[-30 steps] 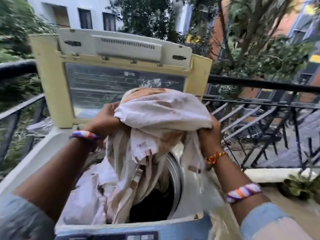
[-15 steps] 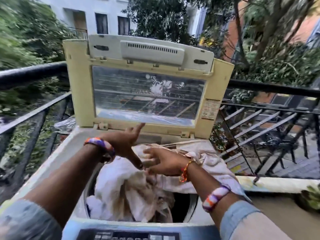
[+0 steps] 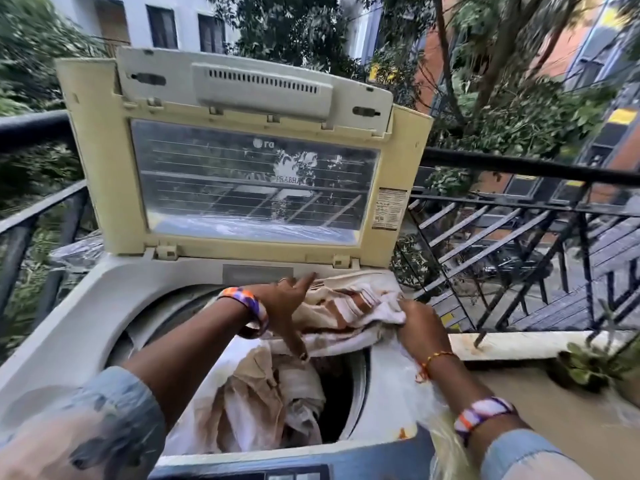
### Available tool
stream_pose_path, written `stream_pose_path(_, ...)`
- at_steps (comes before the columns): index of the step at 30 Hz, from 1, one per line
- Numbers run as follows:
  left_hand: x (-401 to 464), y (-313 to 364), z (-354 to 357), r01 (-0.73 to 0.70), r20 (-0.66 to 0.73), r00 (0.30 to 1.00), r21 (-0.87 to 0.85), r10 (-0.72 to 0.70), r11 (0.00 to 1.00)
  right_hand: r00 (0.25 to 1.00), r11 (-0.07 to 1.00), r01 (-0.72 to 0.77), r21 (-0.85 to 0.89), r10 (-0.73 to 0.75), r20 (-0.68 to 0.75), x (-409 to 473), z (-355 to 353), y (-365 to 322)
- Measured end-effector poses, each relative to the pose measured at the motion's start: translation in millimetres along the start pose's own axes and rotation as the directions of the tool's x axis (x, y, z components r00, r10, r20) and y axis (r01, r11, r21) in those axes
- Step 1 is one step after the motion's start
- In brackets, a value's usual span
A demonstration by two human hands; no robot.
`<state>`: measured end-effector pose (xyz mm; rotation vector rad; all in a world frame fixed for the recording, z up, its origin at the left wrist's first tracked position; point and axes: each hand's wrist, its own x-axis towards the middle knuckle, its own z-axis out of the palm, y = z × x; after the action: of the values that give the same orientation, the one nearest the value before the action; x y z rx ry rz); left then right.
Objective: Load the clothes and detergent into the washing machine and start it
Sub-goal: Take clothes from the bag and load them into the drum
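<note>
Top-loading washing machine on a balcony, lid propped upright at the back, clear window in the lid, yellowed frame. Control panel only partly visible at the bottom edge.

Clothes: a bundle of whitish and tan fabric with brownish patches. Most of it lies in the drum, filling the left and middle of the opening; dark gap of bare drum shows on the right. One part of the fabric is bunched up over the back-right rim of the opening, lying partly on the machine's top.

Left hand is over the bunched fabric at the back of the opening, fingers spread and mostly straight, index pointing toward the lid hinge, thumb pointing down onto the cloth. It touches the fabric, not gripping it. Beaded bracelet on the wrist, denim sleeve at the forearm.

Right hand is at the right rim, fingers curled round a fold of the white cloth, holding it. Thread bracelet at the wrist, beaded band further up the forearm.

Black metal railing runs behind and to the right of the machine, trees and buildings beyond. Small potted plant at the right by the ledge. No detergent identifiable.
</note>
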<state>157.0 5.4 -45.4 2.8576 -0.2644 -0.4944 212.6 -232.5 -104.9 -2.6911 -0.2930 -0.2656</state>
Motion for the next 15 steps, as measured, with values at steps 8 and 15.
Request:
stream_pose_path(8,-0.6,6.8,-12.9,-0.467,-0.588,0.808,-0.625,0.016,0.625,0.889,0.661,0.458,0.595,-0.354,-0.291,-8.8,-43.9,-130.4)
stream_pose_path(15,-32.5,-37.6,-29.4,0.05,-0.722,0.667,-0.203,-0.184,0.978,0.86,0.82,0.49,0.297,-0.51,-0.01,-0.5,-24.8,-119.1)
